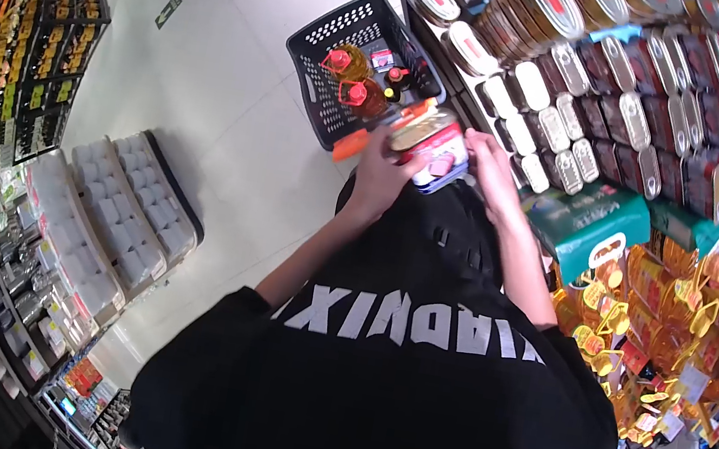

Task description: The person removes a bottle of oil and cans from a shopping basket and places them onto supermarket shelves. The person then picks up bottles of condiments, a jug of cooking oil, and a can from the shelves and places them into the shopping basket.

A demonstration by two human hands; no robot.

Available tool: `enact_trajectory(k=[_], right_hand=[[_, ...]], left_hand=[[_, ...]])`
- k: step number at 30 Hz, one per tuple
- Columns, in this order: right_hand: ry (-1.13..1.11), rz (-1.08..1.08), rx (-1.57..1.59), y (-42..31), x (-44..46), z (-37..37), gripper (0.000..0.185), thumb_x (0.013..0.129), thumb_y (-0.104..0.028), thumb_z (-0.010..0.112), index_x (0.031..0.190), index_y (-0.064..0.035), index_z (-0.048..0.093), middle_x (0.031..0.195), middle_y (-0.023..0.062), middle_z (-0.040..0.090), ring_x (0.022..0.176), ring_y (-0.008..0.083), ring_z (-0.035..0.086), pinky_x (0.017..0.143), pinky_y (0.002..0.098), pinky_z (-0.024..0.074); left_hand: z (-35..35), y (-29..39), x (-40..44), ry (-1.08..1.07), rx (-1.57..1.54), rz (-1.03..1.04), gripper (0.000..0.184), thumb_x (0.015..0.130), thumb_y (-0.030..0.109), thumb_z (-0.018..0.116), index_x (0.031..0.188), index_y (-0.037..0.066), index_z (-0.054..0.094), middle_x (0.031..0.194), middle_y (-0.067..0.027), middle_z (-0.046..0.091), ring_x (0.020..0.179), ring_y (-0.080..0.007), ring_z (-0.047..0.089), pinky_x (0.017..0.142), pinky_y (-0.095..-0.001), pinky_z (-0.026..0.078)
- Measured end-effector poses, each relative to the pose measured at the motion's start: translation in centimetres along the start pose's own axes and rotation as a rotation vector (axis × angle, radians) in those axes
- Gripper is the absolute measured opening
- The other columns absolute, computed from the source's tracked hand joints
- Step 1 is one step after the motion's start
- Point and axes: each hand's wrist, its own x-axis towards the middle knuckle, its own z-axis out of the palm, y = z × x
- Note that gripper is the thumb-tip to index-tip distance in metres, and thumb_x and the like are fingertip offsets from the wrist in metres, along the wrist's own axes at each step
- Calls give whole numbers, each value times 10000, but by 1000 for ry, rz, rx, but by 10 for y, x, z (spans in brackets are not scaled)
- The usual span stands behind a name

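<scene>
In the head view my left hand [379, 174] grips a tin [439, 154] with a gold metal lid and a pink and blue label picturing meat. My right hand [490, 172] holds the tin's other side, its fingers partly blurred. Just beyond the tin is a black shopping basket [298, 64] with orange handles, partly hidden by my left hand and the tin. Inside the basket stand two oil bottles [358, 69] with red caps and handles. A smaller dark bottle [398, 83] with a red cap and a small pack [382, 59] are also in it.
Stacked tins [572, 127] fill the display to my right. Nearer on that side are green cartons [588, 218] and yellow-handled oil bottles [653, 271]. White packs [123, 206] sit on a low stand to the left, with a stocked shelf [62, 55] beyond it.
</scene>
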Motion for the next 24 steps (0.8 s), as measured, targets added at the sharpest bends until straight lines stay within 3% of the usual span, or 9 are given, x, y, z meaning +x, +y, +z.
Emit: enact_trajectory(k=[2,4,8,10,12,16,17,20,24], right_hand=[[70,209,94,0,26,42,514,979,-477,575,1164,2,578,1061,78,626,901,138,604,836,296,481],[-101,277,193,7,63,80,542,963,-503,594,1179,-7,571,1123,89,619,911,148,621,816,308,506],[-164,296,271,25,142,165,464,929,-412,683,1173,-21,630,1076,92,683,984,158,664,840,308,541],[-41,383,277,63,204,182,389,911,-330,720,1134,-21,645,997,69,698,882,164,686,815,319,559],[25,438,286,90,256,190,343,902,-289,724,1103,-21,651,991,79,696,885,190,693,823,337,569],[114,540,11,154,367,181,516,769,-295,795,1152,13,639,1009,98,693,889,204,698,763,369,580],[109,476,-192,192,402,177,539,761,-307,797,1171,8,645,1032,114,704,915,201,702,772,372,579],[164,380,-686,235,468,181,584,671,-355,833,1139,-32,699,1065,160,735,974,254,723,821,379,576],[135,307,-929,310,551,179,648,613,-393,839,1128,-27,698,1060,203,727,1002,327,711,892,413,562]], left_hand=[[-32,11,23,104,221,-15,358,813,146,817,985,36,522,872,-55,661,783,-124,647,695,-284,518],[-58,-1,49,187,421,41,397,790,172,836,972,32,512,850,-72,669,777,-147,662,708,-312,528],[-87,-63,113,218,514,168,493,735,211,863,1017,21,506,936,-179,696,884,-316,708,777,-402,539],[-97,-82,149,223,614,42,478,750,250,820,1066,56,519,1007,-228,685,950,-446,658,807,-510,520],[-114,-116,190,132,715,-117,503,735,205,812,1117,65,515,1054,-232,681,1018,-434,652,848,-505,517],[-151,-246,265,-23,609,49,700,760,79,750,1404,67,473,1168,-221,669,1070,-351,673,920,-415,528],[-155,-272,282,-124,517,-178,657,795,31,703,1414,43,485,1179,-147,679,1072,-228,668,936,-336,509],[-147,-401,324,-6,31,-226,509,812,22,703,1299,-28,565,1170,-178,682,1082,-249,670,928,-371,506],[-137,-454,373,212,-144,-536,368,930,162,592,1242,-34,588,1097,-97,679,1050,-175,625,915,-299,478]])
